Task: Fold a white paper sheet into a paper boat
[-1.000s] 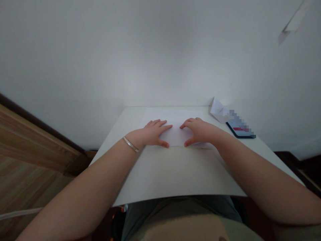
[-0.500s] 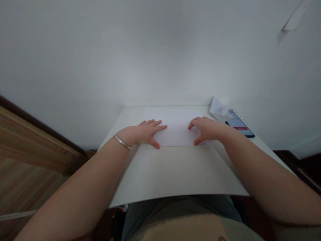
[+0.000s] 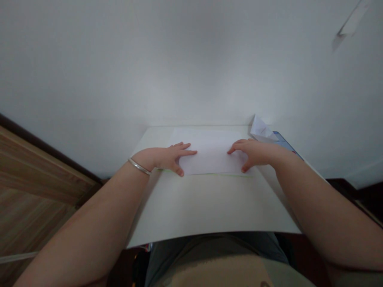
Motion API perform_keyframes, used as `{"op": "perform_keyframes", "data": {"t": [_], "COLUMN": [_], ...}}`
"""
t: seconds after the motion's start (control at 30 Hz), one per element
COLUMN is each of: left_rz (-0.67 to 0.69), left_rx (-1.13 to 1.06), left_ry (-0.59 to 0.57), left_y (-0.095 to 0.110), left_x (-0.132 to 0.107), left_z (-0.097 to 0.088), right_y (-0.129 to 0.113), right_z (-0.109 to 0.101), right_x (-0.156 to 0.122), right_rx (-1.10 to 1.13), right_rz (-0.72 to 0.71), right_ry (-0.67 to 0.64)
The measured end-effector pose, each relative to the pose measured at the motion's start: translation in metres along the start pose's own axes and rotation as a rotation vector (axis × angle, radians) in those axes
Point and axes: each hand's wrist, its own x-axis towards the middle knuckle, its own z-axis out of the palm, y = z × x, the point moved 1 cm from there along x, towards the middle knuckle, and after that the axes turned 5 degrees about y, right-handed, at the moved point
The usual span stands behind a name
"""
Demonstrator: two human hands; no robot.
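A white sheet of paper [image 3: 211, 161] lies flat on the white table [image 3: 214, 207], its near edge running between my thumbs with a thin greenish line along it. My left hand [image 3: 176, 156], with a silver bangle at the wrist, rests on the left part of the sheet, fingers spread and thumb at the near edge. On the right part, my right hand [image 3: 247, 153] touches the sheet with its fingertips; thumb and index finger are apart and the fingers curve slightly. Neither hand grips anything.
A folded white paper shape [image 3: 261, 129] stands at the table's back right corner. Beside it lies a phone [image 3: 284, 141], partly hidden by my right forearm. The wall [image 3: 197, 71] rises right behind the table. A wooden panel [image 3: 38, 175] is at the left.
My hands have moved apart along the sheet, the left one leftward and the right one rightward. My right forearm now covers more of the phone.
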Motion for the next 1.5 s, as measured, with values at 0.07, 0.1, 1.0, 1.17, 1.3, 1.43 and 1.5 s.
{"op": "perform_keyframes", "data": {"t": [0.07,0.1,1.0,1.17,1.3,1.43,1.5], "left_rz": [0.019,0.029,0.007,-0.004,0.016,0.022,0.012], "left_rx": [-0.002,-0.002,0.087,0.148,0.19,0.218,0.24], "left_ry": [-0.004,-0.007,0.421,0.507,0.557,0.55,0.524], "left_y": [-0.003,-0.004,0.046,0.051,0.052,0.053,0.054], "left_x": [0.0,-0.001,0.013,0.016,0.016,0.014,0.013], "left_z": [0.0,0.0,0.012,0.017,0.02,0.02,0.019], "right_y": [0.002,0.003,-0.088,-0.105,-0.109,-0.1,-0.091], "right_z": [0.0,0.0,0.004,0.007,0.008,0.002,-0.002], "right_x": [0.0,0.0,0.01,0.014,0.014,0.013,0.012], "right_rx": [0.003,0.004,-0.056,0.003,0.019,0.019,-0.003], "right_rz": [-0.01,-0.017,0.092,0.068,0.067,0.028,0.035], "right_ry": [-0.001,0.0,0.35,0.431,0.437,0.379,0.326]}}
